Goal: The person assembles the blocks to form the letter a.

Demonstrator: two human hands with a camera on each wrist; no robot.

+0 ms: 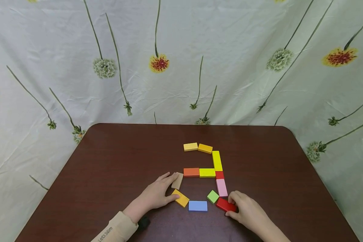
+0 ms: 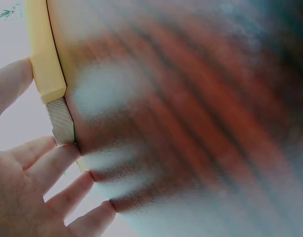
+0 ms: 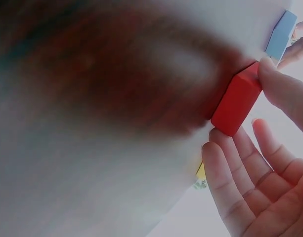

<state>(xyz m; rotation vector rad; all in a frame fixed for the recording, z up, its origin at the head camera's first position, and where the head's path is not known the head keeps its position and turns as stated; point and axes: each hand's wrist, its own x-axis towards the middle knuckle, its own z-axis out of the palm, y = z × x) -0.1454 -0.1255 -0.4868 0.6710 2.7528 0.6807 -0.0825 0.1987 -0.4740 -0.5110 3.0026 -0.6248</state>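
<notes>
Blocks [image 1: 191,172] on the table [image 1: 124,151] already trace a curved figure, and its lower loop looks nearly closed, a gap remaining between the blue block [image 1: 198,206] and the long red block [image 1: 225,204]. Right hand [image 1: 250,211] pinches that red one, just below the pink block [image 1: 222,187]. Well apart, left hand [image 1: 155,193], fingers extended, touches the tan block [image 1: 177,181] and orange block [image 1: 181,198]. Green block [image 1: 213,197] sits just inside, seemingly unsettled.

The left hand [image 1: 158,192] is held nearer the left edge of the table [image 1: 124,151], fingers outstretched, thumb spread apart, the forearm covered by a sleeve [image 1: 121,227]; the right hand [image 1: 246,208] is held nearer the right edge, thumb and fingers bent into a pinch, its wrist left bare
</notes>
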